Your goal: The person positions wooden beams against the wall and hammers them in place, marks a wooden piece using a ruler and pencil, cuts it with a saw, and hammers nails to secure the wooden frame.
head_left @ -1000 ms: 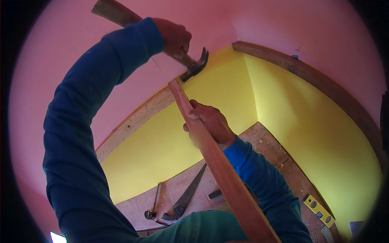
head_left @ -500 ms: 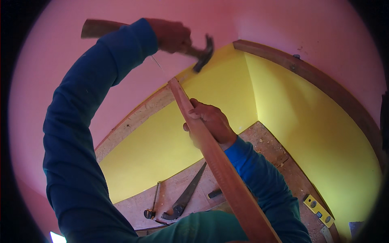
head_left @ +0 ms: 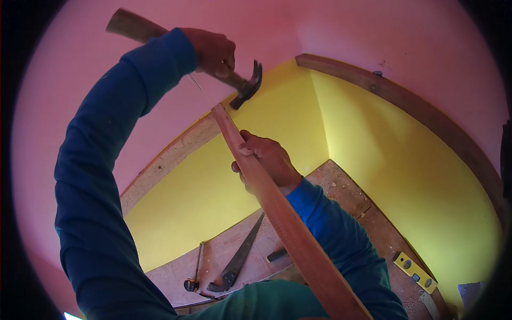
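Observation:
My left hand (head_left: 212, 52) is raised at the upper left, closed around the wooden handle of a claw hammer (head_left: 247, 89). The hammer's dark head hangs just right of the far end of a long reddish wooden board (head_left: 282, 213), apart from it. That board slants from near my lap up to a wooden strip (head_left: 170, 162) on the left wall, and its far end meets the strip. Around the board's upper part my right hand (head_left: 269, 160) is wrapped, thumb on top; the fingers on the underside are partly hidden.
On the floor lie a hand saw (head_left: 240, 261), a tape measure (head_left: 191, 285), a dark handle-like object (head_left: 277, 255) and a yellow spirit level (head_left: 416, 272). Another wooden strip (head_left: 405, 101) runs along the right wall, between pink above and yellow below.
The hammer head has come down and left, closer to the board's far end, and its handle tilts more. My right hand keeps its hold on the board. The whole view has shifted slightly.

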The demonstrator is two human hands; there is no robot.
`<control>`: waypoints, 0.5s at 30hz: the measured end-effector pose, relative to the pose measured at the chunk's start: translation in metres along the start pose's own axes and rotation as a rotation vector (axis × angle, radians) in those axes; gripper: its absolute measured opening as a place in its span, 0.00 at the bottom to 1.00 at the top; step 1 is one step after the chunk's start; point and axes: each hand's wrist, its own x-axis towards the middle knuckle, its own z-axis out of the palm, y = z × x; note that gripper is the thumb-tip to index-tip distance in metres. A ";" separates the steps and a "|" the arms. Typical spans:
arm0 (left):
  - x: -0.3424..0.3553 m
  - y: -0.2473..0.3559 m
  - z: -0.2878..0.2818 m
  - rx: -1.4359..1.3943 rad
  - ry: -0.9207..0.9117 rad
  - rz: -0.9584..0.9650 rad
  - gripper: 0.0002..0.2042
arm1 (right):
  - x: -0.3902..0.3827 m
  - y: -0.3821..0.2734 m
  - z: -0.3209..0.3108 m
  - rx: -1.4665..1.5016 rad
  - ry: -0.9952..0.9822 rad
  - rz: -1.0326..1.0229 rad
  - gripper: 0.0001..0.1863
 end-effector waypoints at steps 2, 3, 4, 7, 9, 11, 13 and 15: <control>-0.003 -0.002 -0.001 -0.199 -0.026 -0.079 0.13 | 0.000 -0.001 0.001 -0.012 -0.010 0.011 0.13; -0.004 -0.001 0.002 -0.204 -0.028 -0.082 0.13 | -0.001 -0.001 0.001 -0.029 -0.002 -0.011 0.13; -0.007 0.001 0.005 -0.084 -0.021 -0.075 0.13 | -0.001 -0.001 0.001 -0.048 -0.004 -0.033 0.13; -0.032 -0.017 0.010 -0.018 0.092 -0.034 0.12 | 0.008 0.010 0.004 0.112 -0.027 -0.070 0.10; -0.060 -0.043 0.022 -0.196 0.324 -0.007 0.11 | 0.002 0.005 0.015 -0.003 -0.038 -0.009 0.14; -0.074 -0.079 0.056 -0.090 0.755 0.160 0.10 | -0.002 0.001 0.011 -0.127 0.036 0.016 0.18; -0.090 -0.052 0.072 0.153 0.987 0.101 0.16 | -0.004 0.014 -0.033 0.134 -0.080 0.180 0.23; -0.100 -0.031 0.107 0.339 1.254 0.022 0.15 | -0.024 0.043 -0.064 -0.030 0.219 0.078 0.27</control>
